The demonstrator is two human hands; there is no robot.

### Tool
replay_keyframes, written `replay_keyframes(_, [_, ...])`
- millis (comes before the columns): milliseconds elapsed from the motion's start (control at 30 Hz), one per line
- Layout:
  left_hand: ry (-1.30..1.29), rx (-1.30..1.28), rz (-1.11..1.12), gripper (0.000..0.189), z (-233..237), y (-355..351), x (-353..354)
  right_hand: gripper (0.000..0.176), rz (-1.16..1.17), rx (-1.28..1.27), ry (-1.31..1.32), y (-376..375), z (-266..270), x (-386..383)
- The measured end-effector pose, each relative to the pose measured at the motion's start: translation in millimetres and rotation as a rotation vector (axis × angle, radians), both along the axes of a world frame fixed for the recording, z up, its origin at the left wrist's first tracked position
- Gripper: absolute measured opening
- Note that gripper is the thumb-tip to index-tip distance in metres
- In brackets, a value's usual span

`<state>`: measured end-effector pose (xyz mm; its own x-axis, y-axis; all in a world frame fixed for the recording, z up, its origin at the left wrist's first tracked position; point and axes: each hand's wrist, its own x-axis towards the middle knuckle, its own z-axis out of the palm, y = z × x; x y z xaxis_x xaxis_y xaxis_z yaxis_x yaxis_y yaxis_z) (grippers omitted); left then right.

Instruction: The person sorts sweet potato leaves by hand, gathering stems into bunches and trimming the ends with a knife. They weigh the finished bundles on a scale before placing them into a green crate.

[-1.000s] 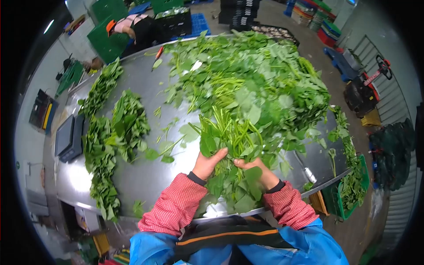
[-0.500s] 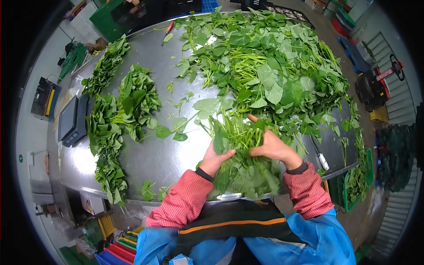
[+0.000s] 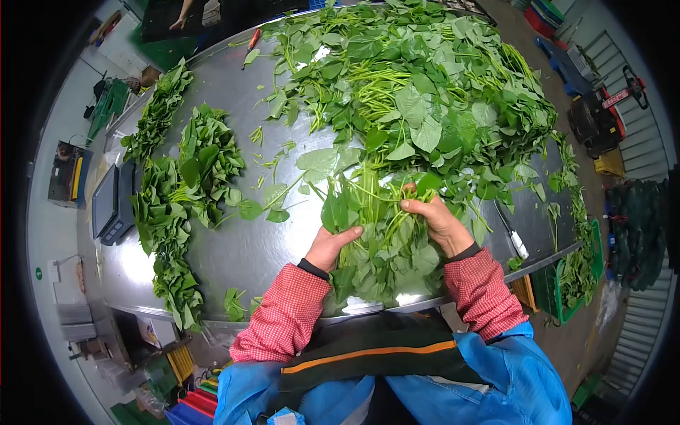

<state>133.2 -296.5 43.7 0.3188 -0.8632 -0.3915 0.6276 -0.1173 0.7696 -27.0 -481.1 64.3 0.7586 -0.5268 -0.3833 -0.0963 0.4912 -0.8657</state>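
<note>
A loose bunch of leafy green stems (image 3: 386,258) lies before me near the table's front edge, stems pointing away and leaves toward me. My left hand (image 3: 331,248) closes on its left side, thumb across the stems and fingers hidden beneath the leaves. At the right side, my right hand (image 3: 440,223) pinches some stems between thumb and bent fingers. Just beyond both hands is a large pile of the same leafy greens (image 3: 425,120). Several stray leaves and stem pieces (image 3: 276,198) lie to the left of the bunch.
Bundled greens (image 3: 170,234) line the left of the metal table (image 3: 276,248), beside a scale (image 3: 117,205). A white-handled knife (image 3: 518,244) lies at right, a red-handled tool (image 3: 253,41) at the far edge. A green crate (image 3: 567,297) holds greens below right. Another person's hand (image 3: 180,23) shows far back.
My hands have moved slightly left and spread the bunch more loosely. My right hand has changed from a wide grasp to a pinch on the stems. Another person's hand has shifted left.
</note>
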Motion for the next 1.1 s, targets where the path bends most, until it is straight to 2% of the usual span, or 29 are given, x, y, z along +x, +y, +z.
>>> replay_keyframes(233, [0.008,0.016,0.016,0.045,7.2,0.5,-3.4,0.033,0.004,0.080,-0.156,-13.9,12.0,-14.9])
replay_keyframes(367, [-0.183,0.034,-0.022,0.045,9.4,1.2,-6.4,0.036,-0.032,0.049,-0.177,-9.9,11.1,-21.2])
replay_keyframes(500, [-0.374,0.123,0.024,0.041,39.2,19.7,24.8,0.036,-0.163,0.090,-0.234,-18.2,22.6,-36.0])
replay_keyframes(567, [-0.562,0.225,0.018,0.044,39.3,39.8,62.1,0.036,-0.263,0.148,-0.255,-28.4,38.6,-46.3])
replay_keyframes(633, [-0.728,0.330,-0.101,0.063,42.9,53.1,86.2,0.033,-0.258,0.091,-0.222,-35.4,39.5,-52.6])
replay_keyframes(733, [-1.655,0.963,-0.487,0.091,48.3,62.0,75.3,0.028,-0.214,-0.069,-0.116,-27.4,42.0,-51.6])
replay_keyframes(833, [-1.943,0.689,-0.332,0.110,72.7,43.5,47.8,0.028,-0.170,-0.275,-0.028,-8.8,42.1,-47.6])
replay_keyframes(900, [-1.476,0.143,-0.279,0.116,86.6,13.9,24.6,0.029,-0.083,-0.267,-0.034,14.9,61.3,-41.6])
replay_keyframes(933, [-1.007,-0.057,-0.312,0.117,90.3,-1.9,10.1,0.029,0.003,-0.218,-0.089,20.9,62.2,-38.3])
replay_keyframes(967, [-0.823,-0.163,-0.388,0.117,92.0,-17.3,-3.1,0.029,0.089,-0.170,-0.144,26.1,63.1,-34.9])
replay_keyframes(1033, [-0.425,-0.256,-0.387,0.114,76.6,-37.7,-33.4,0.026,-0.026,-0.081,-0.375,38.2,72.9,-24.0])
replay_keyframes(1100, [-0.116,-0.162,-0.544,0.105,72.3,-46.0,-45.9,0.029,-0.159,-0.369,-0.356,35.7,59.0,-19.7])
